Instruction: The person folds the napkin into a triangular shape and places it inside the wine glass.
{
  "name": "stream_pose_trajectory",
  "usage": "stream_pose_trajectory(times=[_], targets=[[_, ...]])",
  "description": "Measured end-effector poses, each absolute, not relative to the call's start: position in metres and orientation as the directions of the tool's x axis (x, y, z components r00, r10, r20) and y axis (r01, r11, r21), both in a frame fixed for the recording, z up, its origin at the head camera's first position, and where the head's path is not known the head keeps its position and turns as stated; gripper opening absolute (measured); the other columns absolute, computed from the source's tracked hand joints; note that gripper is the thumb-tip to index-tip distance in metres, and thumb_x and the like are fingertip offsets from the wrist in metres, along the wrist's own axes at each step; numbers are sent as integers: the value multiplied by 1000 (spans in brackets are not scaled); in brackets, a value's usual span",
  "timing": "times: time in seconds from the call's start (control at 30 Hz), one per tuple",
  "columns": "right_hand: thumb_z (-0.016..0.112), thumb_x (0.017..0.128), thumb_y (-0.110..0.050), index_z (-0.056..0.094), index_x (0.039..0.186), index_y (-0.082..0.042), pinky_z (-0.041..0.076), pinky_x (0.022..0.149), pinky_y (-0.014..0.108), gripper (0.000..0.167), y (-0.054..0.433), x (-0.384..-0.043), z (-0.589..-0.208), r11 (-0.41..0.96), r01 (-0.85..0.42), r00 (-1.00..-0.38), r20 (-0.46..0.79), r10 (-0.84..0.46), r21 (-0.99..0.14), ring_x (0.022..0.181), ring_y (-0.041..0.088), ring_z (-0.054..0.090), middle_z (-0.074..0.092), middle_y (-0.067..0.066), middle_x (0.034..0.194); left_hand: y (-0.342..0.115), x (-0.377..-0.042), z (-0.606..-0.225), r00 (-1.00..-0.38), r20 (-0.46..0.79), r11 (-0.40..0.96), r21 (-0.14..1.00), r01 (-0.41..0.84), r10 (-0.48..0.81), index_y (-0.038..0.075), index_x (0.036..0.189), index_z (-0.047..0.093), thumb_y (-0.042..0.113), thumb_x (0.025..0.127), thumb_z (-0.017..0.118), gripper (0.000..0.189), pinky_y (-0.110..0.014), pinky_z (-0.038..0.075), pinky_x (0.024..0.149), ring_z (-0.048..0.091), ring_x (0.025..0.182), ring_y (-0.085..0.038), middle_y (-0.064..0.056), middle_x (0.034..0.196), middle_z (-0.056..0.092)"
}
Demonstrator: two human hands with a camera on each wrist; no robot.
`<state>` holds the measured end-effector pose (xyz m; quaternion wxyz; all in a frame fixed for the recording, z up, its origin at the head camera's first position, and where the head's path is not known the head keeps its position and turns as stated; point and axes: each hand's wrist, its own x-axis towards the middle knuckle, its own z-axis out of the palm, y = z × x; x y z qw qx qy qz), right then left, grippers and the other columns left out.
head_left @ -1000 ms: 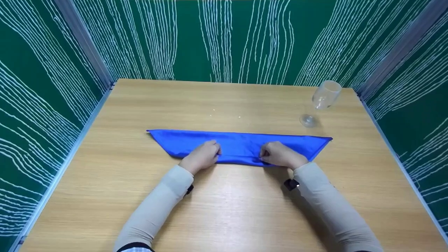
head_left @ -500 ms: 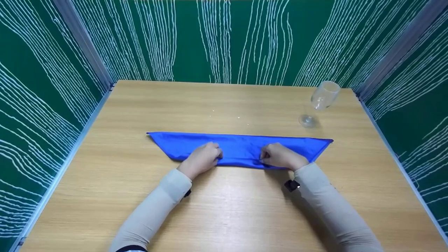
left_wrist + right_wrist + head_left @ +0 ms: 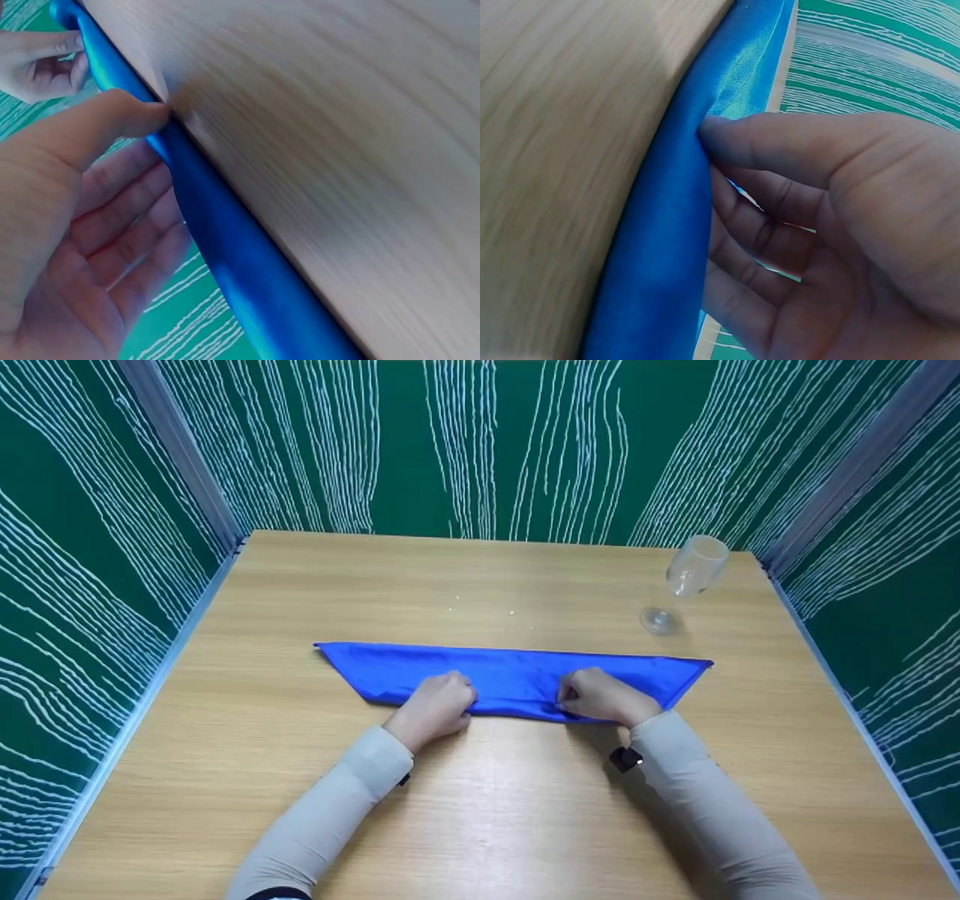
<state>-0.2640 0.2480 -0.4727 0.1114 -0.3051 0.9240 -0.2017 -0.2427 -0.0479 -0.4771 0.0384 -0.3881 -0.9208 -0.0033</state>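
A shiny blue cloth (image 3: 510, 675) lies folded into a long strip across the table, its two ends tapering to points. At its near edge, left of the middle, my left hand (image 3: 436, 706) holds the fold. The thumb (image 3: 139, 116) sits right at that edge, with the other fingers on the cloth's far side. My right hand (image 3: 604, 695) pinches the near fold farther right, between thumb and curled fingers. In the right wrist view, the right thumb tip (image 3: 724, 139) dents the rolled edge of the cloth. The cloth's underside is hidden.
A clear stemmed glass (image 3: 696, 568) stands upright at the back right of the wooden table (image 3: 487, 810). Several tiny pale specks lie behind the cloth. Green walls (image 3: 405, 450) with white wavy lines enclose the back and sides.
The cloth sits slightly lower in the head view than a second ago. My left hand has shifted a little toward me along the near edge; the right hand keeps its pinch.
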Motion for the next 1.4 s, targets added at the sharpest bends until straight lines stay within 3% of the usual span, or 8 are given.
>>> stream_pose_trajectory(times=[0.23, 0.5, 0.67, 0.8, 0.9, 1.07, 1.23, 1.4], targets=[[69, 88, -2, 70, 81, -5, 50, 67, 34, 8, 248, -263, -473, 746, -499, -800, -97, -593, -441, 71, 13, 55, 63, -2, 77, -43, -247, -476, -711, 79, 714, -1, 700, 698, 5, 86, 71, 8, 88, 67, 5, -40, 57, 73, 66, 84, -27, -9, 87, 67], [66, 87, 0, 62, 74, -8, 39, 60, 29, 16, 247, -264, -473, 754, -491, -807, -99, -583, -437, 65, 13, 47, 53, -5, 71, -42, -263, -468, -749, -41, 744, 159, 648, 661, 6, 96, 76, 8, 92, 65, 12, -39, 55, 82, 68, 89, -24, -7, 94, 73], [65, 86, 1, 62, 73, -8, 38, 59, 29, 16, 246, -264, -474, 754, -499, -805, -92, -586, -427, 64, 13, 46, 52, -4, 71, -44, -269, -465, -751, -90, 749, 217, 626, 654, 7, 87, 73, 8, 92, 65, 10, -38, 51, 76, 54, 77, -19, -5, 83, 66], [66, 87, 2, 65, 80, -5, 46, 64, 33, 10, 247, -262, -473, 740, -521, -797, -67, -600, -425, 70, 15, 52, 59, -2, 77, -45, -269, -466, -748, -92, 746, 228, 626, 657, 7, 90, 75, 8, 92, 65, 10, -38, 52, 78, 56, 79, -18, -5, 86, 70], [65, 93, -5, 64, 92, -4, 51, 71, 38, 2, 248, -259, -472, 728, -516, -791, -75, -607, -451, 77, 17, 57, 64, 1, 85, -45, -270, -467, -748, -88, 744, 236, 626, 658, 7, 95, 76, 8, 92, 65, 12, -36, 52, 79, 56, 79, -16, -3, 90, 71], [71, 95, -30, 59, 100, -10, 47, 72, 38, 24, 251, -252, -471, 739, -475, -788, -143, -599, -478, 81, 18, 53, 57, 1, 89, -45, -269, -468, -751, -93, 747, 238, 621, 653, 7, 95, 76, 10, 94, 64, 12, -36, 50, 76, 52, 76, -16, -4, 86, 68], [80, 86, -22, 58, 99, -7, 47, 74, 38, 29, 250, -245, -474, 739, -562, -776, -73, -627, -372, 83, 19, 51, 53, 1, 91, -46, -270, -468, -749, -83, 742, 248, 623, 657, 7, 97, 76, 10, 94, 64, 13, -38, 54, 82, 64, 85, -20, -5, 93, 72], [73, 90, -11, 61, 97, -4, 52, 76, 43, 15, 246, -241, -474, 741, -638, -759, 5, -651, -211, 85, 25, 57, 57, 6, 92, -47, -270, -471, -748, -70, 735, 264, 624, 660, 6, 101, 76, 9, 93, 63, 16, -38, 54, 86, 67, 91, -23, -8, 98, 73]])
